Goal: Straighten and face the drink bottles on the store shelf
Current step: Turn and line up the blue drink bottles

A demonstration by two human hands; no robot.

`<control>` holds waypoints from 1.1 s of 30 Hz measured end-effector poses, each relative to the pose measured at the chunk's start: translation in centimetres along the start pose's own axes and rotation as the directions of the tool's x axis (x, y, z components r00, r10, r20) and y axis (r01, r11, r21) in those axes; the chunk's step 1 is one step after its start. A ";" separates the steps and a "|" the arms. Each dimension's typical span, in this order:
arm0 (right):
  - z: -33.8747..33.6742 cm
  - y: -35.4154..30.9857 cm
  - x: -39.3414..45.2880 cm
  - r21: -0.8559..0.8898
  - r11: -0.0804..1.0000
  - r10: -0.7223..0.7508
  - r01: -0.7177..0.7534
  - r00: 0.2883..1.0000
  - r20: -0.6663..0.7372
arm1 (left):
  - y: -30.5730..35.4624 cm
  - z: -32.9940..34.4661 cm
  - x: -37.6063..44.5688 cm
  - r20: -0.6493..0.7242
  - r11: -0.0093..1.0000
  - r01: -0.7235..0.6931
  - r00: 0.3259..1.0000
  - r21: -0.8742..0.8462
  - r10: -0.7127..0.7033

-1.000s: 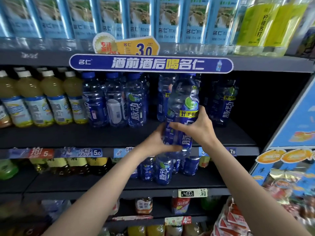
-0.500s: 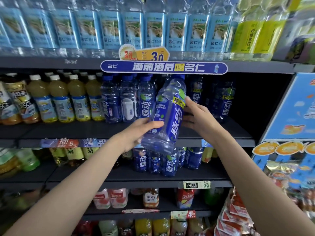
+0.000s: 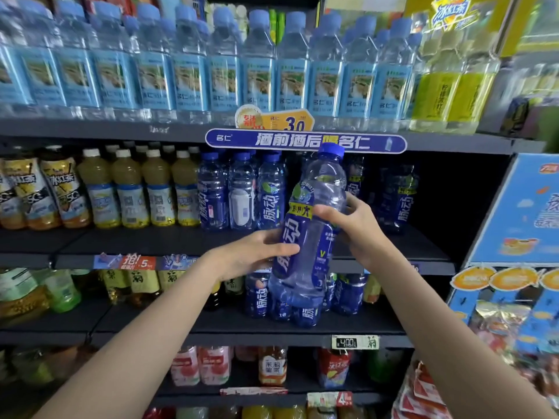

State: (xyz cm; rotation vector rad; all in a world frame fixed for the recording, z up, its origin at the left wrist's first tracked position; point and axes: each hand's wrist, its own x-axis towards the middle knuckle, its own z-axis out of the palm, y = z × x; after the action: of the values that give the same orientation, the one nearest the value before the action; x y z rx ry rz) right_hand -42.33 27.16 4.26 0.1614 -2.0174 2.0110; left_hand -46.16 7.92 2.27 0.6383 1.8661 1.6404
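A large blue-labelled drink bottle (image 3: 311, 225) with a blue cap is held in front of the middle shelf (image 3: 151, 240), tilted with its cap to the upper right. My left hand (image 3: 251, 255) grips its lower body from the left. My right hand (image 3: 354, 222) holds its upper body from the right, thumb across the label. Three smaller bottles of the same blue drink (image 3: 242, 192) stand upright on the shelf to the left. More blue bottles (image 3: 399, 198) stand deeper in at the right.
Yellow juice bottles (image 3: 136, 192) line the middle shelf's left part. Light-blue water bottles (image 3: 211, 74) fill the shelf above, behind a blue banner (image 3: 305, 142). Small blue bottles (image 3: 308, 300) stand on the shelf below. A blue display stand (image 3: 520, 213) juts out at right.
The bottle was pulled out from the shelf and tipped over, cap toward the right. My left hand slid lower on it. The view rose, showing the upper shelf.
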 end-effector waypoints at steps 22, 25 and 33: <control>2.1 0.1 1.0 0.021 1.000 -0.011 0.009 0.998 0.065 | 0.7 -1.9 -0.3 -0.107 0.991 -0.007 0.994 0.136 0.022; 2.2 0.1 1.0 -0.018 1.000 -0.016 0.018 0.989 0.148 | -0.4 -1.1 -0.1 -0.149 0.998 -0.052 0.987 0.040 0.057; 6.4 1.9 1.7 -0.099 0.995 -0.038 0.020 0.982 -0.183 | -0.7 0.1 0.4 -0.556 0.641 0.192 0.710 0.743 0.432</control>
State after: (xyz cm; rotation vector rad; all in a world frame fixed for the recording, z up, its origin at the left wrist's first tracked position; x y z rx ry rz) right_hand -45.22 21.06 3.01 -0.0159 -1.9784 1.8326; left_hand -46.35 8.12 1.50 0.4851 3.2528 1.1480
